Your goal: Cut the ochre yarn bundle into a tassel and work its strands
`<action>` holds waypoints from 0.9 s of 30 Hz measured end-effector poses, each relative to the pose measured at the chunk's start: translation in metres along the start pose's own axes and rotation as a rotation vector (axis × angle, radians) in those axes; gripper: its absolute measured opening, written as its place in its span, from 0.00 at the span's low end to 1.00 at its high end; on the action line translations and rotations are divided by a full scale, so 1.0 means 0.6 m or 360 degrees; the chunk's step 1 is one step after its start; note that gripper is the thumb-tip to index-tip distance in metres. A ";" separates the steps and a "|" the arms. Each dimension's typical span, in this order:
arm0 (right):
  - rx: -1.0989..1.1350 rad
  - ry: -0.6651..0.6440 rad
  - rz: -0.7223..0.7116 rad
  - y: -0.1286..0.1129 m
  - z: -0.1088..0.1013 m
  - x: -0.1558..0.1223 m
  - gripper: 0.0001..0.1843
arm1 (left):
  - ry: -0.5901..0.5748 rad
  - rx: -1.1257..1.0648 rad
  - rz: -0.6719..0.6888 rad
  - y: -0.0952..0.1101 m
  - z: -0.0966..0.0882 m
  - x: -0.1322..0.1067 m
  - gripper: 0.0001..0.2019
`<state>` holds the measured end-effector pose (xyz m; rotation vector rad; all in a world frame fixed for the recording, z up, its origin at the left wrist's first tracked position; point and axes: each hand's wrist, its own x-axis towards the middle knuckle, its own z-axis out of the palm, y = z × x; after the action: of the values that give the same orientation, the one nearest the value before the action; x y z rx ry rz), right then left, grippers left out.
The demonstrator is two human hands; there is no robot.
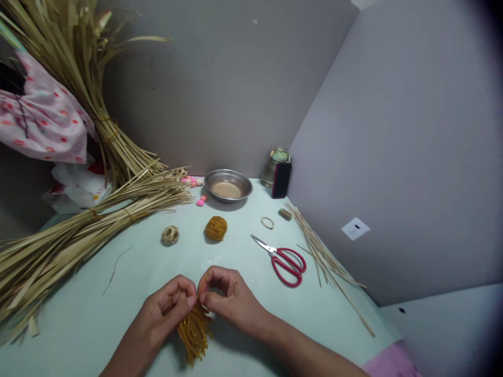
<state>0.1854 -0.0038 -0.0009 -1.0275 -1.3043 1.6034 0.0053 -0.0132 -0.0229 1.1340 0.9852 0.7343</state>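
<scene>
My left hand and my right hand meet near the front of the pale green table. Both pinch the top of a small bundle of golden-yellow strips, which hangs down between my wrists. The fingers of each hand are curled tight around the bundle's upper end. Beyond my hands lie a golden woven ball and a smaller pale woven ball.
Red-handled scissors lie to the right, with thin straw strips along the wall. A steel bowl, a jar, a small ring and pink beads sit at the back. Big palm-leaf bundles fill the left.
</scene>
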 end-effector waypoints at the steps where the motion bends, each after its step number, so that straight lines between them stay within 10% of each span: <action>1: -0.0004 0.0000 -0.0003 0.001 0.000 0.000 0.04 | 0.0004 -0.0004 0.0002 -0.001 0.000 0.000 0.19; 27: -0.0100 0.0022 0.0020 -0.002 0.007 -0.007 0.04 | 0.0009 -0.0523 -0.0121 0.011 0.010 -0.009 0.16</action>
<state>0.1832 -0.0087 0.0015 -1.0851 -1.3489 1.5708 0.0084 -0.0184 -0.0143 0.8052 0.8698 0.8044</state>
